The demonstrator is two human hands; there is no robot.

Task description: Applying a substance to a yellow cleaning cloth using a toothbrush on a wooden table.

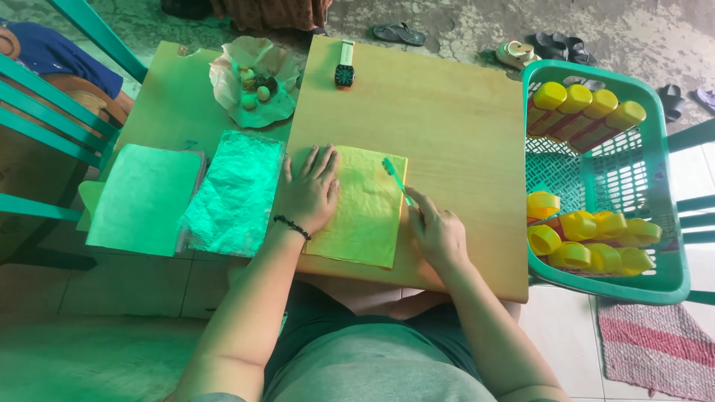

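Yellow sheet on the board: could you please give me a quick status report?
Left hand flat on yellow sheet, pinning it. Right hand holds green stick, tip on sheet. Wristwatch lies well clear; nothing in the way.

My left hand point(309, 192) flattens a matt, crinkled yellow paper sheet point(365, 208) on the smooth pale wooden board point(454, 141); at left centre lies a glossy, wrinkled clear plastic sheet point(232, 195).
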